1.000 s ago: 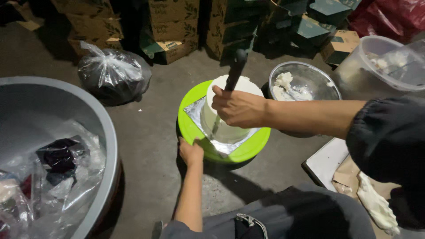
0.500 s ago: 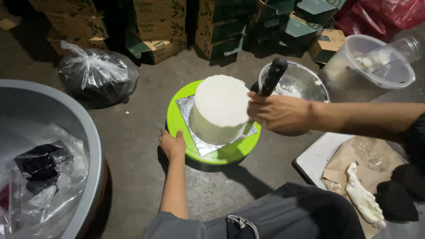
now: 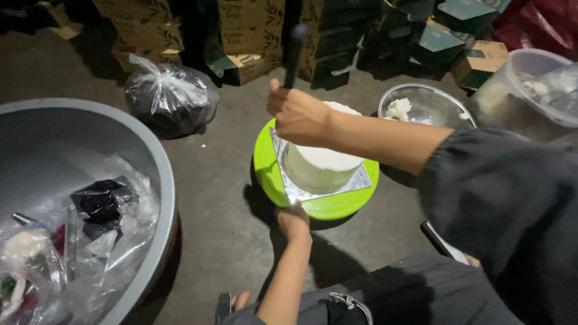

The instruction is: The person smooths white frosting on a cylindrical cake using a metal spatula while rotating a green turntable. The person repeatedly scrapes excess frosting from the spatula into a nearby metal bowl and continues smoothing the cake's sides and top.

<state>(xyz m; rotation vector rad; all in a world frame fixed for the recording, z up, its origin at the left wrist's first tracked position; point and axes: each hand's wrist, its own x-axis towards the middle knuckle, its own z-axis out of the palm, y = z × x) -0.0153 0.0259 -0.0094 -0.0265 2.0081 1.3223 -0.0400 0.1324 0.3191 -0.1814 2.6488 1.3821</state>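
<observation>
Nearest the camera: left hand pressed against the front rim of a lime-green plastic turntable, fingers curled onto the edge — touching it rather than clasping anything. On the turntable: a square silver foil board carrying a round white frosted cake, smooth-sided and upright. Above the cake's far-left edge: right hand fisted tight around a dark tool handle, long axis near vertical, rising away from the knuckles; blade end hidden behind the hand, so contact with the frosting cannot be told. Cake directly below and just right of that fist, and closer to it than to the left hand. Left: wide grey basin of crumpled clear plastic. Beyond, on bare concrete — a knotted clear bag, a steel bowl with white cream, a translucent tub, stacked cardboard boxes.
</observation>
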